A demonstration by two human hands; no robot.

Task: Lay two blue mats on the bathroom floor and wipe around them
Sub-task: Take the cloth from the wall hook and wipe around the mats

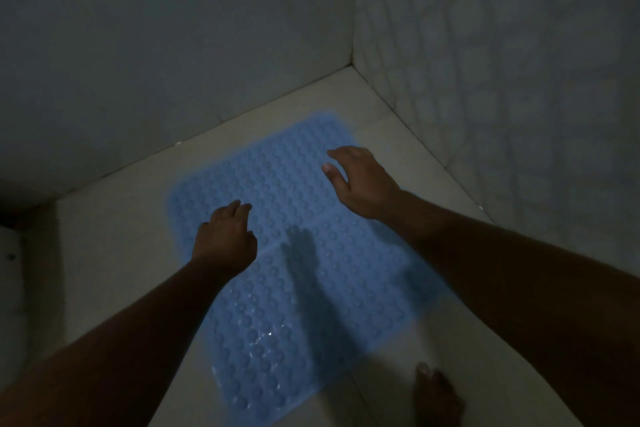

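Two blue bubble-textured mats lie flat on the pale tiled floor, edge to edge. The far mat (pixel 277 177) reaches toward the corner of the walls. The near mat (pixel 311 315) lies closer to me, with a seam between them. My left hand (pixel 225 239) hovers over the left end of the seam, fingers loosely curled, holding nothing. Over the far mat's right side, my right hand (pixel 360 180) has its fingers spread and is empty. I see no cloth or wiping tool.
Tiled walls (pixel 485 80) meet in a corner just beyond the far mat. My bare foot (pixel 436 395) stands on the floor at the near mat's right corner. A pale rounded fixture (pixel 12 288) sits at the left edge. The room is dim.
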